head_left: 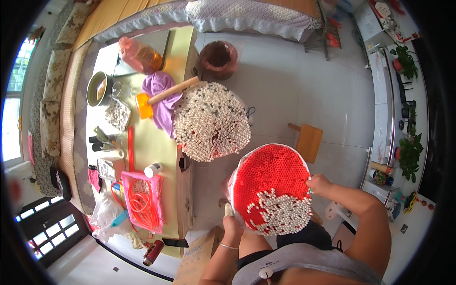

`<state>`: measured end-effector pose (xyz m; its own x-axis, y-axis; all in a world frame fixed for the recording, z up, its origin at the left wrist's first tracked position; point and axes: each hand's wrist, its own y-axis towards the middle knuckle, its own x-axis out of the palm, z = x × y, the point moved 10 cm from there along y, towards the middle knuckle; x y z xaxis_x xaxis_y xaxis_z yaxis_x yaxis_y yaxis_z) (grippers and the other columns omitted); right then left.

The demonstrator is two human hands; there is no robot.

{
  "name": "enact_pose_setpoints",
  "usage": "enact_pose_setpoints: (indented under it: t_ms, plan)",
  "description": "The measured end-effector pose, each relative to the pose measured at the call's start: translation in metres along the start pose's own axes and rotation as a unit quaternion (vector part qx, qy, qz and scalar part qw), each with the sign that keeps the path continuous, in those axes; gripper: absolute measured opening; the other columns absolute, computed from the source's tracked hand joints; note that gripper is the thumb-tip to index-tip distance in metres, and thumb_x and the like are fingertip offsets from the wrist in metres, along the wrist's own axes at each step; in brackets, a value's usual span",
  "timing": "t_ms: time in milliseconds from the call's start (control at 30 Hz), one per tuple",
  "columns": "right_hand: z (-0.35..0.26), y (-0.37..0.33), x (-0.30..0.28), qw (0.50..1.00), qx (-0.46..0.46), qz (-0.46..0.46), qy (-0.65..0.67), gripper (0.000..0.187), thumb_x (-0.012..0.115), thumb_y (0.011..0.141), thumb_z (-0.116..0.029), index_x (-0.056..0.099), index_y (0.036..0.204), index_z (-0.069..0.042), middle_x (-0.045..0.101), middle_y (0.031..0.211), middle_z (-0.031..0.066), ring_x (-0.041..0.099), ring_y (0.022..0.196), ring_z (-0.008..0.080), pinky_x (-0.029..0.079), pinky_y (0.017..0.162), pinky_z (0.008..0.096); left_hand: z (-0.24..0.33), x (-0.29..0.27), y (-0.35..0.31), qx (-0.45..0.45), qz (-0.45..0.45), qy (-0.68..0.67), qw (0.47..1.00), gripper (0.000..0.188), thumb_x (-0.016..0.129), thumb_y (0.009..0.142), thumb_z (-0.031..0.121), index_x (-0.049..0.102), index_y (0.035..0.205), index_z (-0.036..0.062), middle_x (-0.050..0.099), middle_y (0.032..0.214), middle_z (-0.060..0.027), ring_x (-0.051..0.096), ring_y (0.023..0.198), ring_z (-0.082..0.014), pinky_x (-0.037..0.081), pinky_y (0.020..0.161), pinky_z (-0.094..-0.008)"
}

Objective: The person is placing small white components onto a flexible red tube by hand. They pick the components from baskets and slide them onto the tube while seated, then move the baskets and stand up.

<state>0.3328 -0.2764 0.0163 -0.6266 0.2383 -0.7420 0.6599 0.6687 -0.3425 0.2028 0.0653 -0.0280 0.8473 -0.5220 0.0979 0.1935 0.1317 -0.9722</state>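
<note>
A round bundle of packed red tubes (273, 168) with a pale wrapping round its rim is tilted above my lap. White-tipped pieces (285, 213) fill the tubes on its near side and lie over some of the red. My left hand (231, 224) grips the lower left side of the bundle, with a white covering on one finger. On the right, my right hand (321, 185) is closed at the rim; a small white and green bit shows by its fingers. The fingers behind the bundle are hidden.
Beyond it, a second round bundle (213, 121), mostly white-topped, stands by the table (175, 199). On the table lie an orange-headed mallet (161, 97), a purple cloth (159, 85) and a pink basket (159, 216). A small wooden stool (309, 142) and a lined bin (218, 59) stand on the floor.
</note>
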Motion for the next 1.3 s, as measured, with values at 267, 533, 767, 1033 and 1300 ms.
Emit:
enact_pose_setpoints:
  t_ms: [267, 533, 767, 1033, 1300]
  plan:
    - [0.095, 0.008, -0.083, 0.993, 0.102, 0.017, -0.051, 0.007, 0.062, 0.07, -0.014, 0.057, 0.071, -0.008, 0.06, 0.068, 0.0154, 0.062, 0.071, 0.0378, 0.049, 0.064, 0.0479, -0.016, 0.126, 0.021, 0.021, -0.078, 0.017, 0.997, 0.033, 0.041, 0.102, 0.032, 0.062, 0.108, 0.0078, 0.066, 0.09, -0.0049, 0.064, 0.075, -0.0204, 0.055, 0.067, -0.0343]
    - [0.163, 0.078, -0.194, 0.991, 0.053, 0.061, -0.106, 0.011, 0.063, 0.071, -0.015, 0.056, 0.074, -0.007, 0.06, 0.07, 0.0154, 0.061, 0.07, 0.0377, 0.049, 0.064, 0.0476, -0.003, 0.254, 0.033, -0.012, -0.06, -0.004, 0.998, 0.028, 0.033, 0.095, 0.022, 0.056, 0.08, 0.0151, 0.052, 0.061, -0.0008, 0.048, 0.046, -0.0172, 0.039, 0.039, -0.0299]
    - [0.192, 0.139, -0.284, 0.988, 0.059, 0.064, -0.13, 0.011, 0.066, 0.069, -0.012, 0.058, 0.076, -0.008, 0.062, 0.074, 0.0158, 0.062, 0.074, 0.0381, 0.049, 0.066, 0.0467, 0.007, 0.333, 0.062, 0.017, -0.128, -0.032, 0.991, 0.03, 0.033, 0.097, 0.027, 0.056, 0.081, 0.0163, 0.051, 0.06, 0.0001, 0.047, 0.045, -0.0183, 0.037, 0.038, -0.0324]
    - [0.264, 0.167, -0.344, 0.969, 0.114, 0.148, -0.163, 0.011, 0.064, 0.072, -0.011, 0.061, 0.08, -0.005, 0.064, 0.082, 0.018, 0.063, 0.08, 0.038, 0.05, 0.071, 0.0448, 0.064, 0.492, 0.08, 0.049, -0.271, -0.092, 0.957, 0.044, 0.037, 0.103, 0.037, 0.061, 0.119, 0.0035, 0.066, 0.116, -0.0125, 0.061, 0.106, -0.0306, 0.048, 0.099, -0.0472]
    - [0.314, 0.176, -0.265, 0.963, 0.167, 0.187, -0.098, 0.01, 0.061, 0.078, -0.011, 0.064, 0.081, -0.003, 0.065, 0.085, 0.0213, 0.062, 0.082, 0.0396, 0.05, 0.074, 0.0446, 0.106, 0.519, 0.207, 0.102, -0.21, 0.078, 0.969, 0.074, 0.04, 0.097, 0.061, 0.052, 0.128, -0.0046, 0.062, 0.123, -0.0154, 0.061, 0.11, -0.0315, 0.048, 0.099, -0.0462]
